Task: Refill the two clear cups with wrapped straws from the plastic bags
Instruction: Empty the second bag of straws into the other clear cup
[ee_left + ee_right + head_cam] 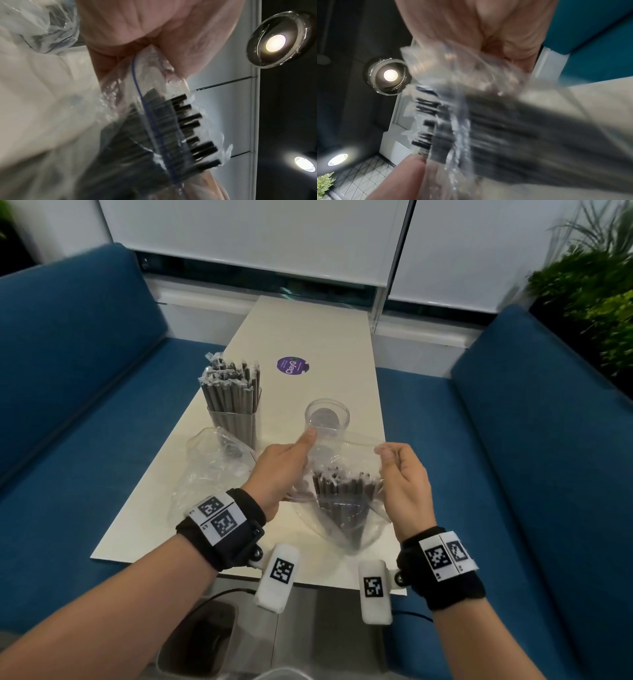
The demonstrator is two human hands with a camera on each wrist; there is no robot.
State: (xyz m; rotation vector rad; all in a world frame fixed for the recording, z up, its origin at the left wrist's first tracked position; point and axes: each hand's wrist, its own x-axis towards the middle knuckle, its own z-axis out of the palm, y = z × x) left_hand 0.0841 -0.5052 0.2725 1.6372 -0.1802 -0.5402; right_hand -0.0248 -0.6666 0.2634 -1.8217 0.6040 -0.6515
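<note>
A clear plastic bag holding several dark wrapped straws hangs over the near part of the white table. My left hand pinches the bag's top edge on its left side, and my right hand pinches the right side, so the mouth is stretched between them. Both wrist views show the straws inside the bag from close up. Just beyond the bag stands an empty clear cup. A second clear cup, packed with wrapped straws, stands at the left.
A crumpled empty plastic bag lies on the table by my left wrist. A purple round sticker marks the table's middle. Blue sofas flank the table on both sides. A bin sits on the floor below the near edge.
</note>
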